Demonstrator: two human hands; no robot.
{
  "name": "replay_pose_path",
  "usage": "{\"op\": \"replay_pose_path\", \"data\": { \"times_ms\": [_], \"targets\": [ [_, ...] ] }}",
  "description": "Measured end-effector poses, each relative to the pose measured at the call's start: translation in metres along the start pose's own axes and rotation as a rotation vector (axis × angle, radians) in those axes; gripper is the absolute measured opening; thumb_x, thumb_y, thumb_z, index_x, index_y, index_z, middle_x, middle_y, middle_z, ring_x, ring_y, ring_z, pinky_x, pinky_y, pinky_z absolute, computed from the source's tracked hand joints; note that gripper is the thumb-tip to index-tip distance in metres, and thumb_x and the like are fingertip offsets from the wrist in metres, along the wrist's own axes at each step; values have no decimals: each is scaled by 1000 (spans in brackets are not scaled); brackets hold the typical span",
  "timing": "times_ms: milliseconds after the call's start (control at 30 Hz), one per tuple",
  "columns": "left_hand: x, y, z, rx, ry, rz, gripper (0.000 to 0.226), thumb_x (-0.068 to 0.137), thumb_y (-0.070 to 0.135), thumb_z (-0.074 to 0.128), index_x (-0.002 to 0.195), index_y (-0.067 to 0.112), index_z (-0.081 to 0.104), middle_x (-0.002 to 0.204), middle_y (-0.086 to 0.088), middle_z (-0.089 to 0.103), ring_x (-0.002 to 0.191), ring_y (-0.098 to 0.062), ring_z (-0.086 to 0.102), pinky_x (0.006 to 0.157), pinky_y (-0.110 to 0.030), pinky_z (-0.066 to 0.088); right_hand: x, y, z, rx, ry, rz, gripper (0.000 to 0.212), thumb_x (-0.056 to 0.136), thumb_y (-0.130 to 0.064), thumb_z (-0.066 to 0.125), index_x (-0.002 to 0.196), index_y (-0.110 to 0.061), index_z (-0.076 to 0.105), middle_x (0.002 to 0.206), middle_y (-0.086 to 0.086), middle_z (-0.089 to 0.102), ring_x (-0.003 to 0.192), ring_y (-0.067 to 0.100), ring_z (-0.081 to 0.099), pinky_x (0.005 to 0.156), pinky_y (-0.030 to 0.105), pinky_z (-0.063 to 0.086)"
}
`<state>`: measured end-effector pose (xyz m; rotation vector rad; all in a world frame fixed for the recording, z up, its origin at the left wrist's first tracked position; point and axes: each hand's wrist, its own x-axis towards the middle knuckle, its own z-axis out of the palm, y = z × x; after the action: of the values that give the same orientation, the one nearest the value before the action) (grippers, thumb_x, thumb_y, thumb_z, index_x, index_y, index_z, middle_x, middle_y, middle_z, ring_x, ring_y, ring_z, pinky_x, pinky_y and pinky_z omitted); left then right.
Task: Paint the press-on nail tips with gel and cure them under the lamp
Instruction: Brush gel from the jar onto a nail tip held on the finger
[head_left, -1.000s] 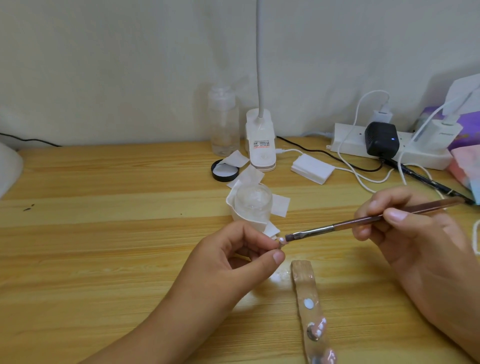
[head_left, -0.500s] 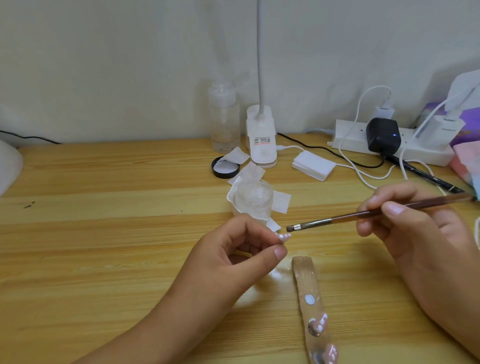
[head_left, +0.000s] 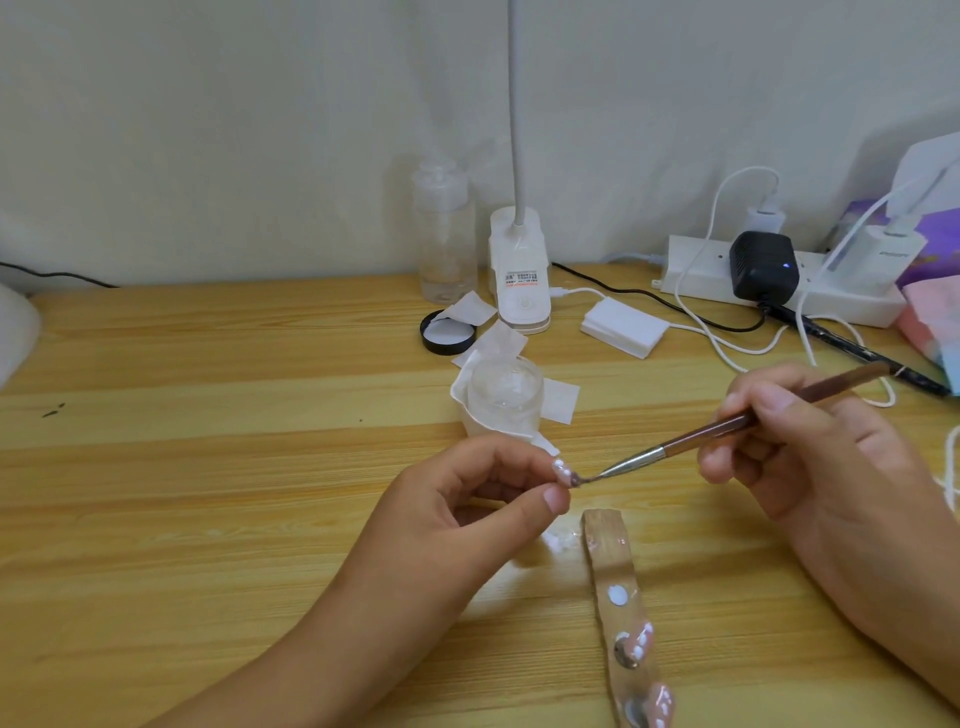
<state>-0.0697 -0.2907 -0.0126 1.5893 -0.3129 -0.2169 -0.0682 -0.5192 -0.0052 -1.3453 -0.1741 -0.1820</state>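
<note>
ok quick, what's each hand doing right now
Left hand: pinching a nail tip between fingertips and thumb.
Right hand: holding the brush, bristles touching the nail tip.

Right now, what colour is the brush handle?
Reddish brown, seen best in the head view: the brush handle above a silver ferrule.

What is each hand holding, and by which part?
The left hand pinches a nail tip by one end, between thumb and forefinger. The right hand holds the brush by the middle of its brown handle.
</note>
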Motion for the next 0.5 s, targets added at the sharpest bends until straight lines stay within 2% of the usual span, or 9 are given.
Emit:
{"op": "replay_pose_path", "data": {
  "times_ms": [67, 133, 267, 333, 500],
  "targets": [
    [0, 0, 0, -3, 1, 0, 20, 69, 44, 70, 84, 31, 74, 89, 8, 73, 89, -11, 69, 75, -18, 53, 0, -1, 0, 4, -53, 25, 23, 80, -43, 74, 70, -23, 69, 57, 4, 60, 56, 14, 61, 59, 17, 51],
    [1, -1, 0, -7, 10, -4, 22, 68, 44, 70, 85, 31, 74, 90, 8, 73, 90, -13, 69, 76, -18, 53, -1, -1, -2, 20, -79, 59, 35, 67, -55, 80, 74, -23, 69, 57, 2, 58, 56, 12, 58, 60, 17, 51],
    [2, -1, -1, -6, -1, 0, 19, 70, 41, 70, 86, 31, 72, 83, 12, 71, 80, -7, 65, 72, -21, 54, 6, 0, -8, 128, -36, 79, 33, 64, -46, 86, 84, -24, 73, 59, -4, 54, 58, 8, 52, 63, 19, 50],
    [1, 0, -1, 3, -5, 3, 17, 70, 42, 69, 84, 32, 72, 84, 14, 70, 78, -3, 61, 69, -18, 51, 9, 0, -11, 178, -13, 97, 34, 64, -41, 88, 89, -22, 75, 62, -6, 54, 60, 7, 53, 64, 20, 50],
    [0, -1, 0, 34, 14, -22, 24, 65, 48, 68, 82, 32, 73, 94, -7, 68, 76, -10, 57, 67, -17, 46, 8, 1, -12, 145, 25, 96, 39, 66, -50, 85, 90, -21, 77, 63, -5, 58, 62, 7, 56, 67, 20, 52]
  ]
}}
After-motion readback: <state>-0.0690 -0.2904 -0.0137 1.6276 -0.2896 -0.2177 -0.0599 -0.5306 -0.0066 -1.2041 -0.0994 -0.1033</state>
